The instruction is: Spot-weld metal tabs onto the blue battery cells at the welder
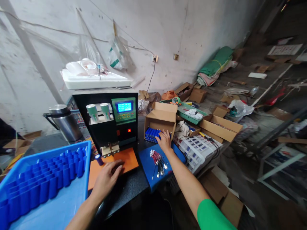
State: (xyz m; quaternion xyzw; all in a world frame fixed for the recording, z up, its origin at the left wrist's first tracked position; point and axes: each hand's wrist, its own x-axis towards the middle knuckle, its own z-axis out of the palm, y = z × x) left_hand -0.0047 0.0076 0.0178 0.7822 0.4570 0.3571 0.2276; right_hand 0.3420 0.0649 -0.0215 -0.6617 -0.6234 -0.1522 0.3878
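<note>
My left hand (108, 175) rests on the orange board (130, 163) in front of a spot welder (107, 127), fingers loosely bent and apart, with nothing seen in them. Just left of its fingertips, a single blue battery cell (98, 159) leans beneath the welder's electrodes (110, 149). On the right, my right hand (164, 140) reaches over the front of an open cardboard box (161, 119). Its spread fingers are at the blue battery cells (151, 134) stacked inside; the fingertips are partly hidden. Below that hand, wire leads (158, 163) with white connectors lie on a blue surface (146, 159).
A blue tray (54, 204) with rows of blue cells stands at the left. Behind it is a steel jug (64, 123). Right of the box are a green tray (201, 119) of white connectors, a white plastic crate (192, 153) and open cardboard boxes (220, 127).
</note>
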